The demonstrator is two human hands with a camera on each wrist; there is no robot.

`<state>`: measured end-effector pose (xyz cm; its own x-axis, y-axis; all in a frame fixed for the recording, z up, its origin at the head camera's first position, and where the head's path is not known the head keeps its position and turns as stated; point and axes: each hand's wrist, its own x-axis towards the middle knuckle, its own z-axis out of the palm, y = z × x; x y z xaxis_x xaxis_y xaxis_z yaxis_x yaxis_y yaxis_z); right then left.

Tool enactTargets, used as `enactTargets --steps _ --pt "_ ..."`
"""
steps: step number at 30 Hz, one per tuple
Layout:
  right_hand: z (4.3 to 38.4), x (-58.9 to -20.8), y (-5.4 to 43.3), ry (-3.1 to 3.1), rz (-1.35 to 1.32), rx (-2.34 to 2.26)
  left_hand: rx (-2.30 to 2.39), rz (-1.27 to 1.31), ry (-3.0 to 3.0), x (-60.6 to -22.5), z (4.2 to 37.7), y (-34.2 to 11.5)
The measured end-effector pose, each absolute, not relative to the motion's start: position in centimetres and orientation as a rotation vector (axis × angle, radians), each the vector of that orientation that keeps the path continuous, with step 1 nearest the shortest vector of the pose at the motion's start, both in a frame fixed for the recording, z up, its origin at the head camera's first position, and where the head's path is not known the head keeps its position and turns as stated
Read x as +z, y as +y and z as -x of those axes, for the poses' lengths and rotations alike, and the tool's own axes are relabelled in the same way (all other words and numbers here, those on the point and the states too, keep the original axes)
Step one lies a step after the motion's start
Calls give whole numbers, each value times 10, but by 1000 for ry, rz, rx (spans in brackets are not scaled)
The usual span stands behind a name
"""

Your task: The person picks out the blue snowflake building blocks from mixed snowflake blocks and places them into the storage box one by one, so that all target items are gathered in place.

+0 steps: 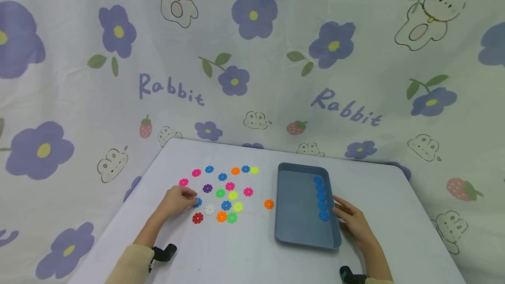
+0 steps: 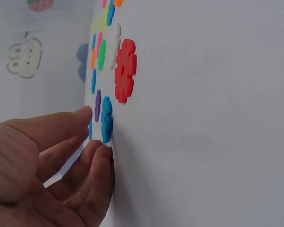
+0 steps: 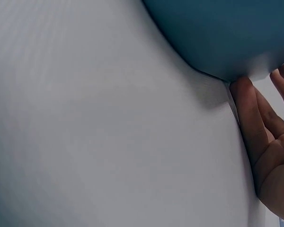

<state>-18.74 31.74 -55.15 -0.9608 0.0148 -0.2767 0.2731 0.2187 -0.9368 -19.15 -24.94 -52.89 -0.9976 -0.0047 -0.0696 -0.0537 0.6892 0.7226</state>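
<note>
At the left edge of a scatter of flower-shaped plastic discs, my left hand reaches down over a blue disc. In the left wrist view, this blue disc lies on the table, with thumb and fingertips around it and a gap between them. Beside it are a white disc and a dark red disc. My right hand rests at the right side of a grey-blue tray, its fingertips at the rim. Inside the tray, several blue discs form a column along the right side.
An orange disc lies between the scatter and the tray. Pink, green, yellow and purple discs make up the rest of the scatter. A curtain printed with rabbits and flowers hangs behind the white table.
</note>
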Motion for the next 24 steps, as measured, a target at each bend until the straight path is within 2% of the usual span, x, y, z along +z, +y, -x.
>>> enactTargets --steps 24 --pt "189 -553 316 2288 -299 -1827 1244 111 2811 -530 195 -244"
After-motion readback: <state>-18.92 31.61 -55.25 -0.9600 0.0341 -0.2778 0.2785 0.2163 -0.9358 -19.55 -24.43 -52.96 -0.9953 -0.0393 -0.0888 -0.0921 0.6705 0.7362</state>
